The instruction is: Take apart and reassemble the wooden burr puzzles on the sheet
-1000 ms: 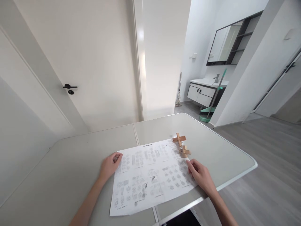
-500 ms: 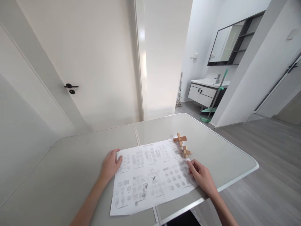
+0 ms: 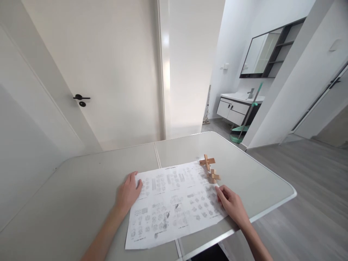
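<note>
A large white instruction sheet (image 3: 174,195) printed with small grey diagrams lies on the table. My left hand (image 3: 129,192) rests over its upper left edge, thumb apart from the fingers and touching the paper. At the opposite edge, my right hand (image 3: 231,201) is closed, thumb and curled forefinger pinching the sheet's right side; the other fingertips are partly hidden. Just beyond that hand, two cross-shaped wooden interlocking puzzles sit near the sheet's upper right corner: a darker brown puzzle (image 3: 207,161) farther away and a lighter puzzle (image 3: 214,176) closer. Neither hand touches them.
The pale table (image 3: 89,185) has a seam (image 3: 157,156) across it and a rounded metal-edged corner (image 3: 293,194) at right. Behind it stands a door with a black handle (image 3: 81,98). Farther right are a sink cabinet (image 3: 235,108) and a green dustpan (image 3: 236,139).
The view has shifted very slightly. Both hands keep their places on the sheet, and the wooden puzzles have not moved.
</note>
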`<state>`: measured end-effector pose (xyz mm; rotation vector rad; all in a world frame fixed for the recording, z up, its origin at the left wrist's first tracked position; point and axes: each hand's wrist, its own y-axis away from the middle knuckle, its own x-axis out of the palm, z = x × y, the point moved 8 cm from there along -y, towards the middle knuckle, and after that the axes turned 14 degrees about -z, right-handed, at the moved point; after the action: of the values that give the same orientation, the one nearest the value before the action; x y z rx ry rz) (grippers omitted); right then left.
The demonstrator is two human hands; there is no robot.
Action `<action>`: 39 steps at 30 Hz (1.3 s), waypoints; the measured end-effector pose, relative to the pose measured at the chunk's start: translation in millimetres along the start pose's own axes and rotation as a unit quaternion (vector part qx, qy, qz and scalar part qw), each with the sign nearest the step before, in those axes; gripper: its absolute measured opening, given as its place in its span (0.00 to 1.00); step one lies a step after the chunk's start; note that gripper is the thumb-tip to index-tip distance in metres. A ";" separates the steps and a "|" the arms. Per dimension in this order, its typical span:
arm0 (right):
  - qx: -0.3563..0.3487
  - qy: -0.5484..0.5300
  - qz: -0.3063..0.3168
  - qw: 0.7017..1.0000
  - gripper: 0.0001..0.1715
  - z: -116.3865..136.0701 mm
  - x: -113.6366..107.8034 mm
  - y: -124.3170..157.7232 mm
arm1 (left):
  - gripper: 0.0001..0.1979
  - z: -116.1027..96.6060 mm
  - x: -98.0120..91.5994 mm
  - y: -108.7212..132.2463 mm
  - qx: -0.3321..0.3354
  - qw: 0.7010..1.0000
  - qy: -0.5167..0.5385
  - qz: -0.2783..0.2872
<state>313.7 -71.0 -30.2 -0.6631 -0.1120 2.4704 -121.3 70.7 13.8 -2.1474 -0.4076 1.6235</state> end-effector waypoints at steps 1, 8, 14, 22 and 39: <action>-0.001 0.001 0.000 1.000 0.32 0.3 0.2 0.2 | 0.22 -0.6 -0.4 0.3 -0.001 1.000 -0.005 0.000; 0.009 -0.017 -0.036 0.999 0.32 -2.8 -5.6 -5.4 | 0.20 -0.8 -2.3 1.9 -0.007 1.000 -0.027 -0.003; -0.017 0.034 -0.099 0.994 0.30 -3.3 -23.3 -46.5 | 0.20 0.4 -1.2 4.6 -0.006 1.000 -0.028 -0.003; -0.062 0.140 -0.055 0.987 0.26 1.0 -8.6 -135.6 | 0.19 -0.3 -0.3 7.5 0.002 1.000 -0.015 -0.007; -0.271 0.136 0.150 0.941 0.15 115.8 67.3 -129.7 | 0.16 -21.8 -18.9 13.7 0.042 0.992 0.105 -0.055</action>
<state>275.8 81.5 70.2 -1.3326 -0.6435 2.6125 -105.9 46.7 28.0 -2.1658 -0.3771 1.3155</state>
